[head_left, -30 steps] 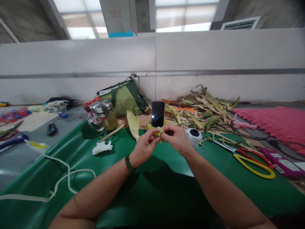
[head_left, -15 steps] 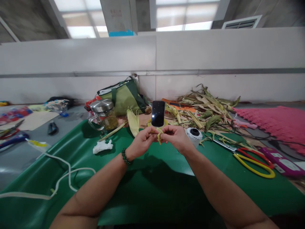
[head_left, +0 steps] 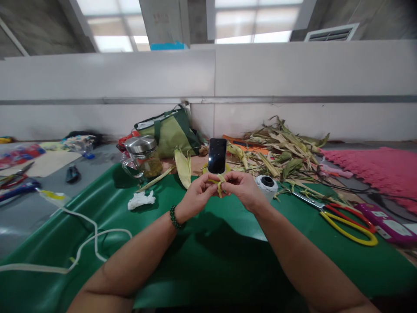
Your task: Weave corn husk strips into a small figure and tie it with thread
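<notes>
A narrow pale-yellow strip of corn husk [head_left: 220, 187] is held between my hands, crossing over itself like a small loop. My left hand [head_left: 200, 192] pinches it from the left, a green bead bracelet on that wrist. From the right, my right hand [head_left: 243, 187] pinches the same strip between thumb and forefinger. Both hands are above the green mat [head_left: 208, 269], fingertips nearly meeting. Just behind them a phone [head_left: 217, 155] stands upright. To the right of my right hand is a white roll [head_left: 267, 184] with a black core. A husk-wrapped corn cob [head_left: 183, 167] lies behind my left hand.
A lidded glass jar [head_left: 143, 158] and a green bag [head_left: 172, 134] stand at back left, near crumpled white tissue [head_left: 141, 200]. Dried husks [head_left: 286, 141] pile up at back right. Large scissors [head_left: 348, 224] lie right, beside a purple box [head_left: 386, 224]. A white cord [head_left: 94, 234] curls at left.
My hands stay together on the husk strip, whose loop and loose end have shifted slightly between the fingers. The whole view has moved a little.
</notes>
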Motion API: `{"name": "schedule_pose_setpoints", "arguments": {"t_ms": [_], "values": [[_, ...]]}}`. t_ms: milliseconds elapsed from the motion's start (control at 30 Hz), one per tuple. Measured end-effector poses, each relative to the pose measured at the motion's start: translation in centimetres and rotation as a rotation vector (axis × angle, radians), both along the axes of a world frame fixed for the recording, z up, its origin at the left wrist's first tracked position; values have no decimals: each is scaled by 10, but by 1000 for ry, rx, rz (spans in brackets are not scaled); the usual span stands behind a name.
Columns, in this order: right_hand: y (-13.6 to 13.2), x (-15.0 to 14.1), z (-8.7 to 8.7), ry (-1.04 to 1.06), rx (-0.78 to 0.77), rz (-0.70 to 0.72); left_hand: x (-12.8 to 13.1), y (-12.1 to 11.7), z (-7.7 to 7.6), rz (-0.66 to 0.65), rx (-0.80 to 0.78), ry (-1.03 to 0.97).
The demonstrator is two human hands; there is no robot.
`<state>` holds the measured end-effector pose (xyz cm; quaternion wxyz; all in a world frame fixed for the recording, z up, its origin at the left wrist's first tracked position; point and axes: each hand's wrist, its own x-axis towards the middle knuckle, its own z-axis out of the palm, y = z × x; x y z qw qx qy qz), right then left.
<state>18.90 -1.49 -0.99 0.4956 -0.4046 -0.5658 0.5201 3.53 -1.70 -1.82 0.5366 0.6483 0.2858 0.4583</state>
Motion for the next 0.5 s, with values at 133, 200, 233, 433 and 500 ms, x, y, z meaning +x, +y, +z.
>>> {"name": "schedule_pose_setpoints", "arguments": {"t_ms": [133,200,233,433,500], "values": [[1,1,0,-61,5,-28,-7,5,2,44,143,129],[1,1,0,-88,-14,-27,-11,8,3,36,185,210],[1,1,1,-97,-26,-23,-13,9,3,28,196,240],[0,0,1,-113,-23,-14,-13,8,3,33,175,228],[0,0,1,-82,-11,-10,-9,6,2,21,89,149]]}}
